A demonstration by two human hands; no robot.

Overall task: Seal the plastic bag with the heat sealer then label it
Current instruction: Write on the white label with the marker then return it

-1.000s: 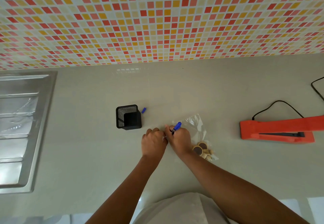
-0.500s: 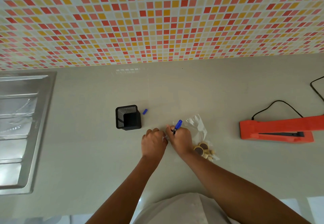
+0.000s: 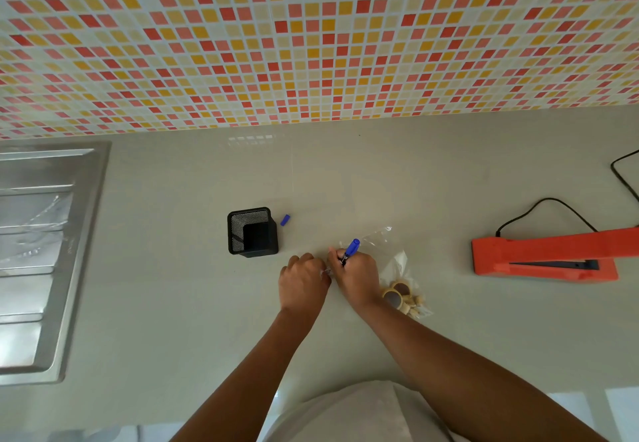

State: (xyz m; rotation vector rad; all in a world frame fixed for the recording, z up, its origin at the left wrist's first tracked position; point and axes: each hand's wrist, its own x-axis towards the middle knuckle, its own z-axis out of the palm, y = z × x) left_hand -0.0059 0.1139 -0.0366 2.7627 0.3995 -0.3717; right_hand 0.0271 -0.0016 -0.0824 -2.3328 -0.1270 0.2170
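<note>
A clear plastic bag [image 3: 387,251] lies flat on the beige counter, with small round tan pieces [image 3: 403,298] at its near end. My right hand [image 3: 358,275] grips a blue marker [image 3: 350,251], tip down on the bag's left corner. My left hand [image 3: 302,281] presses that same corner of the bag against the counter, fingers curled. The two hands touch. The marker's blue cap [image 3: 285,219] lies apart, beside the pen holder. The orange heat sealer [image 3: 553,256] rests to the right, its black cord [image 3: 549,208] trailing back.
A black mesh pen holder [image 3: 252,232] stands just left of my hands. A steel sink drainboard [image 3: 41,251] fills the left side. A red, orange and cream mosaic tile wall [image 3: 311,44] rises behind the counter.
The marker in my right hand has shifted slightly as it moves over the bag. My left hand stays on the bag's corner. Nothing else has moved.
</note>
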